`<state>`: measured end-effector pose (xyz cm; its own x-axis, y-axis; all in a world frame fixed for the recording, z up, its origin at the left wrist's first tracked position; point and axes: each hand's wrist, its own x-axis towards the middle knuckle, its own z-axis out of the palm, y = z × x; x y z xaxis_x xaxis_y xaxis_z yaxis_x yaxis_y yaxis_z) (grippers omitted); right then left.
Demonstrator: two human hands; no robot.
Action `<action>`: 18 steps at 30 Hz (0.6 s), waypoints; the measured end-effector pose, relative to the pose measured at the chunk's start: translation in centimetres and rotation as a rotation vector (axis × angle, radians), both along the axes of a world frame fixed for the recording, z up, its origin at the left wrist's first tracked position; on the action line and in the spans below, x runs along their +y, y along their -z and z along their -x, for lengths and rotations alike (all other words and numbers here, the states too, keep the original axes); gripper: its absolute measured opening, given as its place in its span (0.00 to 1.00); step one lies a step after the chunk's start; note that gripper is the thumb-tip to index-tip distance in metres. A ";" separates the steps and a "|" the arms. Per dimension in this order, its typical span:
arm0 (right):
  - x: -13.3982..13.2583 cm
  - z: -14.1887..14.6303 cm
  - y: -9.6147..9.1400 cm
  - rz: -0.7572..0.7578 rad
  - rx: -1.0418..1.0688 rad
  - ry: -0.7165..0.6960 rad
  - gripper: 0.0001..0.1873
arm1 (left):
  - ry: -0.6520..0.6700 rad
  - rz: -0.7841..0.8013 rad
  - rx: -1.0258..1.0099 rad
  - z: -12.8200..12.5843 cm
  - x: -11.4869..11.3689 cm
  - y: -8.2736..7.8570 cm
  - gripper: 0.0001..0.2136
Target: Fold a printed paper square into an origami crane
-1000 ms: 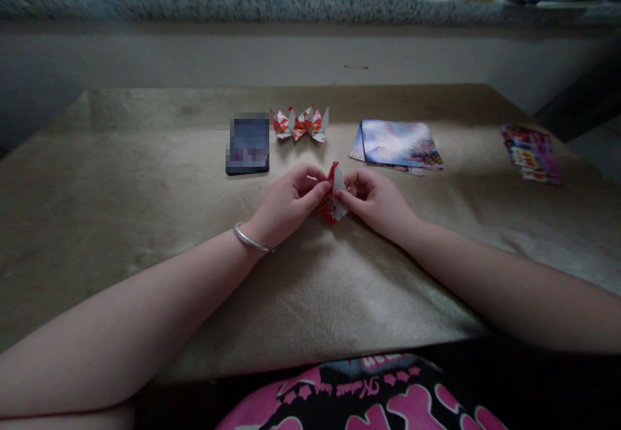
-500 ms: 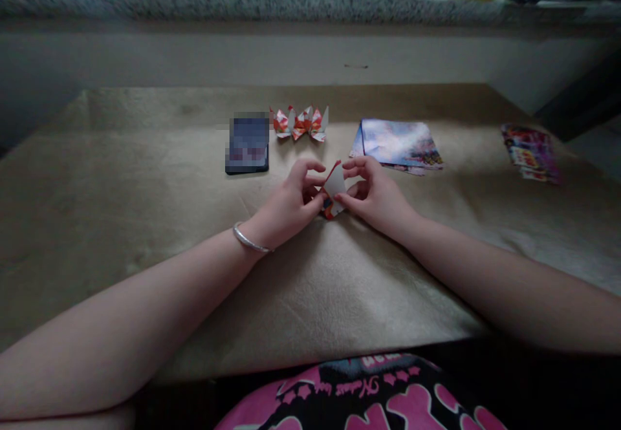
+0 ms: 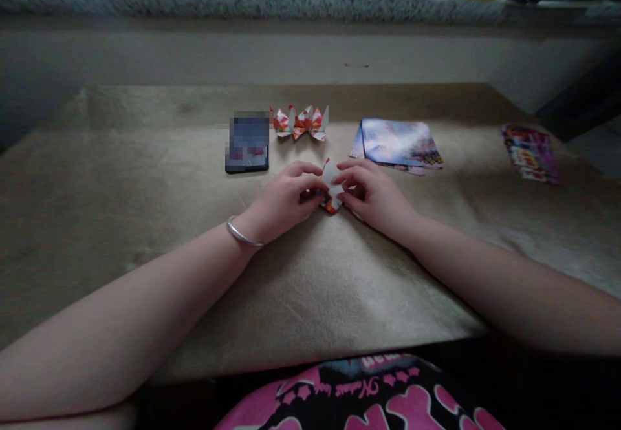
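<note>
Between my hands, just above the middle of the tabletop, is a small piece of folded origami paper, white with a red, orange and dark pattern. My left hand, with a silver bangle at its wrist, pinches the paper from the left side. From the right, my right hand grips its other edge with bent fingers. A white flap with a red tip points up between the fingertips. Behind the hands stand several finished red-and-white origami pieces with pointed tips, side by side.
A dark phone-like device, partly blurred out, lies left of the origami pieces. Patterned paper sheets are stacked at the right, and a colourful packet lies farther right. Behind the table, a stone ledge carries assorted items.
The white flap has been turned and now looks narrower, leaning left. My left fingers have moved onto the front of the paper, and the left wrist has shifted slightly left.
</note>
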<state>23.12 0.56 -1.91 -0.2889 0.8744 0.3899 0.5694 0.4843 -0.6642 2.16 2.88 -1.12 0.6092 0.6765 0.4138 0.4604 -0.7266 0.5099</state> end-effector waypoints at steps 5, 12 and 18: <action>-0.1 -0.4 -0.5 -0.158 -0.204 -0.117 0.05 | 0.027 -0.079 0.085 0.0 0.0 -0.2 0.06; -0.8 -0.7 -1.5 -0.334 -0.419 -0.249 0.10 | 0.068 -0.138 0.251 0.2 -0.2 -0.7 0.08; -1.0 -0.6 -1.5 -0.351 -0.476 -0.289 0.12 | 0.080 -0.180 0.273 0.3 -0.2 -0.7 0.09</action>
